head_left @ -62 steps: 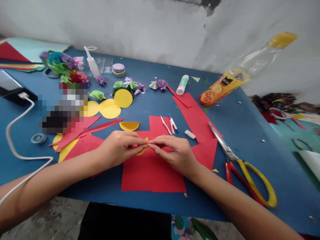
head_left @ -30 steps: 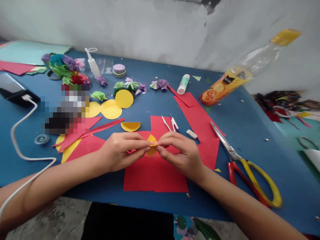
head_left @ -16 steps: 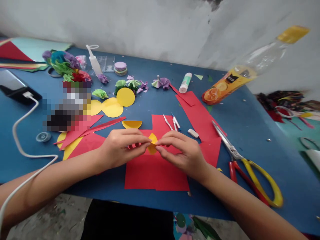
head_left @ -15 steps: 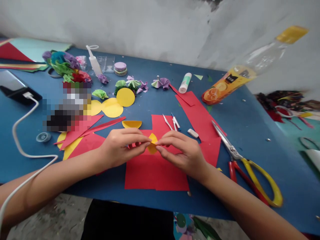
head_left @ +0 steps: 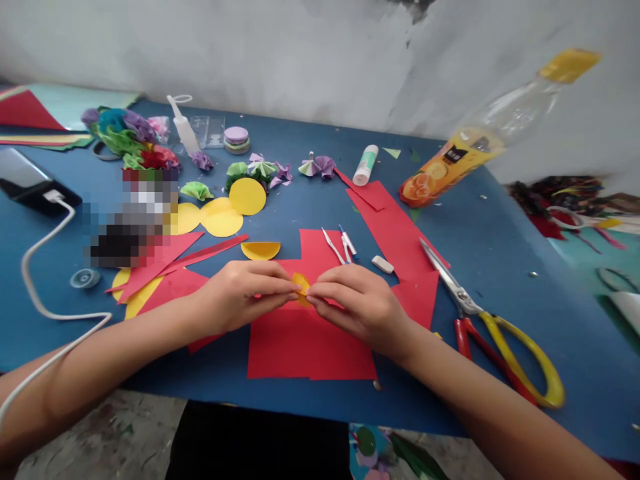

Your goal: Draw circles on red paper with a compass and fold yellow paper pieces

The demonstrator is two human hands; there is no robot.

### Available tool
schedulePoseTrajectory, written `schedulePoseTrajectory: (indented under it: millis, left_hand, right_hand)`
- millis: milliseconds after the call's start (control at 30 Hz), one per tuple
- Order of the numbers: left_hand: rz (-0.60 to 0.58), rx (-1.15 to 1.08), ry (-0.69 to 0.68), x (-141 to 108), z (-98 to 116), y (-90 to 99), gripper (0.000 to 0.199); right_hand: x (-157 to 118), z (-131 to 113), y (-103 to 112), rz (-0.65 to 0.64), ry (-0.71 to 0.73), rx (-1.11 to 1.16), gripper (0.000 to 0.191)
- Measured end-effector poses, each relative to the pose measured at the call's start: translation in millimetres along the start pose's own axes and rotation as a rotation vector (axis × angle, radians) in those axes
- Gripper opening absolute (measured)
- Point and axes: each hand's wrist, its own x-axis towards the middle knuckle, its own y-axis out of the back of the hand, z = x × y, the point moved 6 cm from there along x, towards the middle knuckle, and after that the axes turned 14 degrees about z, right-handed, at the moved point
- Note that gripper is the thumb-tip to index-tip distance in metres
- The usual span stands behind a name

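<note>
Pinching a small folded yellow paper piece (head_left: 301, 287) between both sets of fingertips, the left hand (head_left: 240, 295) and right hand (head_left: 357, 303) meet right over a big red paper sheet (head_left: 307, 343). The piece looks creased and only a sliver peeks out between the thumbs. Just past the left hand there's a yellow paper half-circle (head_left: 261, 250), and past the right a small white eraser (head_left: 383, 264). Scissors with red and yellow handles (head_left: 493, 333) lie off to the right, clear of the hands.
</note>
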Motion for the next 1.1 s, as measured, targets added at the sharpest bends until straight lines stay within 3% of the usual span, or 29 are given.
schedulePoseTrajectory:
  millis: [300,833,1100]
  left_hand:
    - [0.055,0.026,0.030,-0.2,0.7,0.5,0.007]
    - [-0.031,0.173,0.015,-10.1,4.1,-7.5,0.016]
    - [0.016,0.170,0.027,-6.7,3.2,-4.3,0.023]
  right_hand:
    - [-2.2,-2.0,-2.2,0.016,-0.021,-0.044,0.008]
    - [-1.6,-12.9,-15.2,-0.071,-0.051,0.010,0.019]
    - [-4.9,-2.8,-19.0,0.011,-0.306,0.247,0.012]
